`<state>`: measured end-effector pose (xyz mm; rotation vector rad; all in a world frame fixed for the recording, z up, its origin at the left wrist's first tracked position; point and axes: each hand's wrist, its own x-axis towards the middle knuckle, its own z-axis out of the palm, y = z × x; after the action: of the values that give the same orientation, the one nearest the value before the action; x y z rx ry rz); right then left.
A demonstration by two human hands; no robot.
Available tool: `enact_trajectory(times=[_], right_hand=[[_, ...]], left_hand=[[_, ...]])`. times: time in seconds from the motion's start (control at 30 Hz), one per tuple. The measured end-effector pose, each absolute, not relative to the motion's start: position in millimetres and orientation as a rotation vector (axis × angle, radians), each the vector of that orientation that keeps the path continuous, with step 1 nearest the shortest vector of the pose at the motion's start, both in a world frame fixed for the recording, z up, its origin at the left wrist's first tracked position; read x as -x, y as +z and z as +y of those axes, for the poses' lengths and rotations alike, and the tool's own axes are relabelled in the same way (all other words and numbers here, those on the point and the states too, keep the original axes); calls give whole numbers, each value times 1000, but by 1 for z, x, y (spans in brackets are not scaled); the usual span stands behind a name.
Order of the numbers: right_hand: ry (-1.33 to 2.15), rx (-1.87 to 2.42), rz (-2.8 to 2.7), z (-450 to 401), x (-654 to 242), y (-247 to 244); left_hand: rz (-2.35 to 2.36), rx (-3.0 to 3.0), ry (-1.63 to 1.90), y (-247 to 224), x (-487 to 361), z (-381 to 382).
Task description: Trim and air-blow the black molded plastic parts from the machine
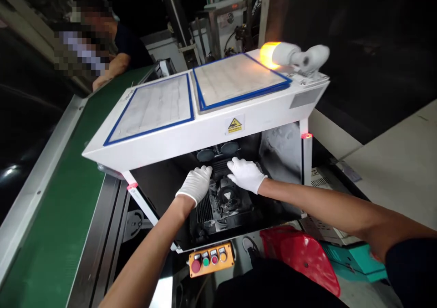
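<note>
Both my hands wear white gloves and reach into the dark opening of a white machine housing (191,132). My left hand (197,183) is closed, its fingers curled at the left side of a black ribbed part (220,167). At the right side of that part, my right hand (245,173) is also closed, thumb and fingers drawn together. What the fingers grip, if anything, is hidden. Two round dark discs (230,148) sit just behind the hands. Below them lies a black fixture with a round centre (228,195), dusted grey.
An orange control box (210,260) with coloured buttons hangs at the front. The green conveyor belt (64,198) runs along the left; a co-worker's arm (118,66) rests beyond it. Blue-framed sheets (239,80) and a lit lamp (271,55) top the housing. A red stool (300,258) stands lower right.
</note>
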<state>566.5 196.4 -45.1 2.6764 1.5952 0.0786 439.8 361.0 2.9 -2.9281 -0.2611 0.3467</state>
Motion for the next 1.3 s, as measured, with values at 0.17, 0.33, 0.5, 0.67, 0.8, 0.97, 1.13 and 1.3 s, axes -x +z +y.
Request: enact_trajectory(times=[0.17,0.33,0.5,0.67,0.8,0.97,1.13,1.3], right_hand=[[175,-2622,1528,195,-562,-47],[356,-2557,1493,196,-561,-58],[427,-2498,1495,196,-564,-65],[345,-2512,1504,198,-565,-64],[223,-2571,1533,201,-567,-62],[41,-2637,1510,205,-569,-60],[-18,-2663,1544,207,-569,-57],[8,-2708,1517,210,-566,-55]], left_hand=[[-158,3066,387,2,-440,377],[-70,3114,413,2,-444,388],[-106,3096,418,-4,-443,385],[-145,3091,367,-14,-438,381],[-252,3074,291,-23,-439,378],[-343,3019,221,-35,-437,371],[-408,3008,171,-40,-441,374],[-543,3046,84,-39,-449,370]])
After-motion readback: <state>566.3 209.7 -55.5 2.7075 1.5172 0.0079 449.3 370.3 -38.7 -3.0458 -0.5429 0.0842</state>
